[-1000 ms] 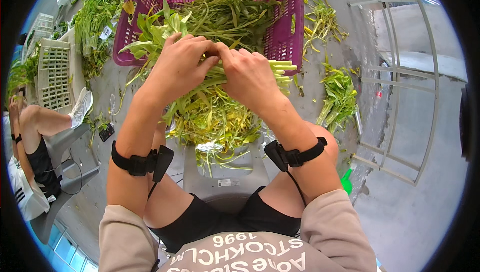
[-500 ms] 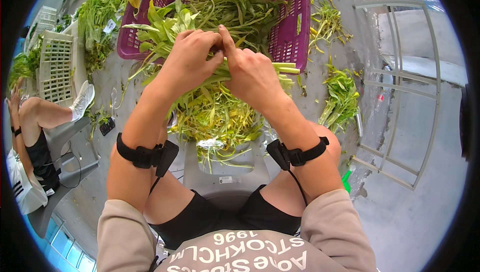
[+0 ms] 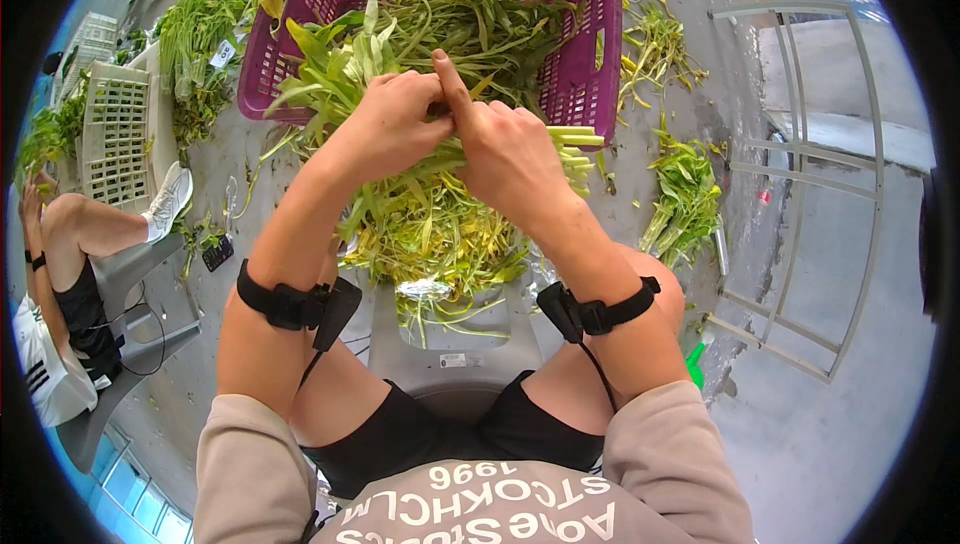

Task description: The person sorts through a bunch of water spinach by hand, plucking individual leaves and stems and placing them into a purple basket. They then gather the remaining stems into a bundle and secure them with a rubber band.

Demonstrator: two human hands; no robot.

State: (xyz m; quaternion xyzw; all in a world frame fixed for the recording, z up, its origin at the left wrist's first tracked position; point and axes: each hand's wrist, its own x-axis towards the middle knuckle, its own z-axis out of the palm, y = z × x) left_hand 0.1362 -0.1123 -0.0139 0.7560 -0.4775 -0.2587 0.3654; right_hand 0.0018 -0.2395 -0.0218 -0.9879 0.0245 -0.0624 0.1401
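A bunch of water spinach (image 3: 572, 138) lies crosswise under my two hands, above the near rim of the purple basket (image 3: 255, 69). Its cut pale stems point right, and its leafy tops spread left. My right hand (image 3: 505, 149) is closed round the stem part, its index finger stretched forward. My left hand (image 3: 395, 124) is closed on the bunch nearer the leaves, thumb and fingers curled against the right hand. The fingertips under the bunch are hidden. More wilted greens (image 3: 480, 29) fill the basket.
Yellowed leaf scraps (image 3: 440, 234) pile on a grey plastic stool (image 3: 455, 369) between my knees. Loose greens (image 3: 685, 194) lie on the floor at right, near a metal frame (image 3: 800, 169). At left a co-worker's leg (image 3: 110, 224) is beside a pale crate (image 3: 115, 134).
The leafy tops on the left have swung inward and sit more upright over the basket. My hands stay close together, with the left shifted slightly right.
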